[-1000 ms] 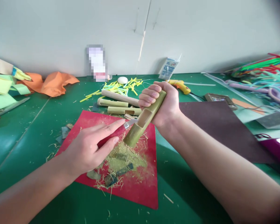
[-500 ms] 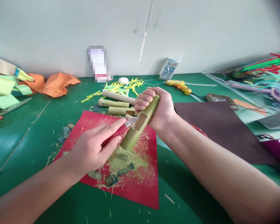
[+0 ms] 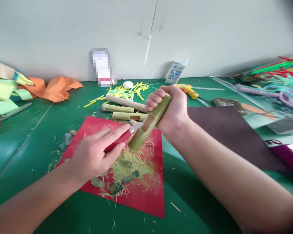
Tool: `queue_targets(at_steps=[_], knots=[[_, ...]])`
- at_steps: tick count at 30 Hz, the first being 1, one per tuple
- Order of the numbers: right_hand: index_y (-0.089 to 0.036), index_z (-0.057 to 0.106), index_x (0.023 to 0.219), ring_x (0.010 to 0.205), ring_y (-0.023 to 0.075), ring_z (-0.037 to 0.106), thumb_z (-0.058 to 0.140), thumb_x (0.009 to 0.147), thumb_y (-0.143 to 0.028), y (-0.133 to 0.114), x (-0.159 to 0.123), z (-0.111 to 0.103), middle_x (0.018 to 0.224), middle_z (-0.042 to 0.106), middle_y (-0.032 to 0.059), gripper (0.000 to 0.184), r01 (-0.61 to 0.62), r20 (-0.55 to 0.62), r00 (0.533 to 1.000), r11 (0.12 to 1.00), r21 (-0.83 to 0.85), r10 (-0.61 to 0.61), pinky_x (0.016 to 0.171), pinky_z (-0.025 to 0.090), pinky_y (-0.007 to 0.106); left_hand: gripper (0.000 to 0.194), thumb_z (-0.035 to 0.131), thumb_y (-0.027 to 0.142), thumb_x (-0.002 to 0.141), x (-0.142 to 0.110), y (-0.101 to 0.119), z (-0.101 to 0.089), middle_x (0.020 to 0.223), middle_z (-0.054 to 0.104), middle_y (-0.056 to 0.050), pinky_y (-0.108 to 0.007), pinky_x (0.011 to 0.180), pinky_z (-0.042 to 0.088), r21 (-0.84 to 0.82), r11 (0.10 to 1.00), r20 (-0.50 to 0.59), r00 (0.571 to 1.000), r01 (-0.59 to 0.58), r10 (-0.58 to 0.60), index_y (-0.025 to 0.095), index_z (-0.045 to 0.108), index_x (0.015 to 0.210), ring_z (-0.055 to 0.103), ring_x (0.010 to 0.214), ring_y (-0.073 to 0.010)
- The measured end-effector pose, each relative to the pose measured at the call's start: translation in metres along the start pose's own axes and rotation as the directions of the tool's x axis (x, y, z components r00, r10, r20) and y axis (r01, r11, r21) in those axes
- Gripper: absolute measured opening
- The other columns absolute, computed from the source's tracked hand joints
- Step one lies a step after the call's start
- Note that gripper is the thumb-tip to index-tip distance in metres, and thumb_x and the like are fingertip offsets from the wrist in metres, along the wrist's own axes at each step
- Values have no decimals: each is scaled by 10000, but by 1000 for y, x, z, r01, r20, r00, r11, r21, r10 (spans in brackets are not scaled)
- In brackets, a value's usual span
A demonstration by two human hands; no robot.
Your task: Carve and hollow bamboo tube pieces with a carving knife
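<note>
My left hand (image 3: pixel 95 154) is closed round the red handle of a carving knife (image 3: pixel 119 139), its index finger stretched along the handle. The short blade reaches the edge of a notch cut in a green bamboo tube (image 3: pixel 139 139). Wrapped round the upper part of that tube is my right hand (image 3: pixel 172 109), which holds it tilted, lower end to the left. Beneath lies a red sheet (image 3: pixel 151 201) strewn with pale shavings, dust and dark scraps of sandpaper (image 3: pixel 116 188). More bamboo pieces (image 3: pixel 119 108), one of them notched, rest just behind.
Behind are a wooden stick (image 3: pixel 127 102), yellow cut strips (image 3: pixel 95 100), a white egg-shaped object (image 3: pixel 128 84) and a yellow glue gun (image 3: pixel 191 92). A dark sheet (image 3: pixel 217 136) lies right. Orange paper (image 3: pixel 57 87) is left; colourful pipe cleaners (image 3: pixel 271 70) are far right.
My right hand has moved up and right with the bamboo tube, lifting its lower end off the shavings. The knife stays nearly in place, its tip nearer the notch's lower edge.
</note>
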State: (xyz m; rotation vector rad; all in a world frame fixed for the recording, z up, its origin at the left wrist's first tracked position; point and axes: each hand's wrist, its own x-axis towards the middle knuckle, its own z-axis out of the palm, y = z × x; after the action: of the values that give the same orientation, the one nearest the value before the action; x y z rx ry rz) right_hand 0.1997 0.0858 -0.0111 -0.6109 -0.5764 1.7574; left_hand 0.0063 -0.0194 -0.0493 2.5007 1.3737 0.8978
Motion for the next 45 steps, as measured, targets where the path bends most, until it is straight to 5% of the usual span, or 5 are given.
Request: queue_targets(at_steps=[5, 23, 30, 35, 45], knots=[[-223, 345, 524, 430, 118, 372, 436, 806, -303, -4, -17, 14, 462, 372, -16, 307, 269, 149, 959, 941, -205, -241, 449, 337, 276, 477, 536, 204, 872, 0, -1, 1, 1235, 615, -66, -328, 917, 526, -4, 1000, 23, 1000, -3, 3, 225, 473, 1344, 626, 1042, -200], [-239, 322, 490, 417, 116, 418, 580, 775, -485, -20, -28, 11, 425, 395, -32, 456, -42, 261, 953, 919, -392, 155, 427, 395, 257, 471, 510, 233, 890, 1, 3, -3, 1140, 663, -55, -323, 876, 540, -108, 994, 112, 994, 27, -15, 254, 462, 1358, 641, 995, -191], [-229, 373, 451, 398, 116, 382, 491, 825, -434, -16, -29, 15, 409, 380, -10, 442, 196, 449, 894, 899, -392, 1, 428, 364, 267, 467, 519, 234, 890, 0, 5, -3, 1243, 617, -52, -328, 918, 533, -128, 990, 100, 994, 57, -45, 257, 468, 1353, 616, 1080, -205], [-212, 285, 455, 355, 100, 300, 388, 881, -336, -17, -23, 17, 386, 287, -23, 455, 199, 404, 911, 950, -239, -89, 361, 250, 248, 465, 512, 207, 889, 0, 11, -6, 1291, 585, -44, -343, 957, 517, -168, 984, 71, 996, 57, -45, 260, 470, 1349, 605, 1106, -204], [-232, 230, 529, 373, 89, 247, 525, 825, -321, -8, -8, 6, 437, 236, -65, 427, 59, 174, 984, 997, -47, -50, 371, 255, 251, 442, 559, 191, 869, 0, 13, -9, 1289, 589, -49, -251, 1013, 463, -114, 993, 14, 1000, 24, -22, 180, 517, 1308, 592, 1130, -169]])
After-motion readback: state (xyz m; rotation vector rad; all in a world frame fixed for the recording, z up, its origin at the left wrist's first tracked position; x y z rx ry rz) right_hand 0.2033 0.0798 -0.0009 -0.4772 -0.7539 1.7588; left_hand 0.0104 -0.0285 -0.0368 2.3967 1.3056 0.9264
